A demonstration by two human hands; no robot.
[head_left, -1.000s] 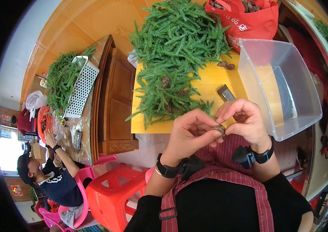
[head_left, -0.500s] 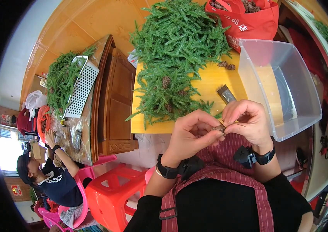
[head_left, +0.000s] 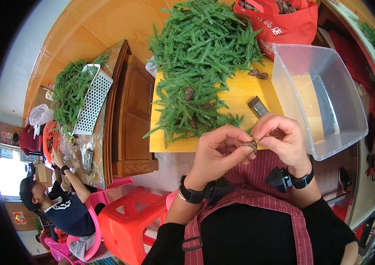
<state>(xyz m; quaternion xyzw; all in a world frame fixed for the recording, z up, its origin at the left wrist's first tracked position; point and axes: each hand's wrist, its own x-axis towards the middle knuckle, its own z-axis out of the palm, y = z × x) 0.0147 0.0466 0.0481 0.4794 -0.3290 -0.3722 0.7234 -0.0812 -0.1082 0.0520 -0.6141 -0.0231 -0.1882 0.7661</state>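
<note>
My left hand [head_left: 219, 150] and my right hand [head_left: 282, 139] meet over the near edge of a yellow table [head_left: 236, 95]. Together they pinch a small brown pine cone [head_left: 250, 144] between fingertips and thumbs. Just beyond the hands a big heap of green fir-like sprigs [head_left: 203, 53] covers the table, with a few more cones [head_left: 189, 93] lying among them. A small grey metal tool [head_left: 257, 106] rests on the yellow top right above my right hand.
A clear plastic tub [head_left: 320, 97] stands at the right, a red bag of cones [head_left: 280, 20] behind it. A red stool [head_left: 127, 221] is at my left. Further left another person [head_left: 59, 201] sits at a wooden table [head_left: 121, 115] with sprigs and a white perforated basket [head_left: 91, 99].
Both hands stay together on the cone; the fingers have shifted slightly around it. Nothing else has moved.
</note>
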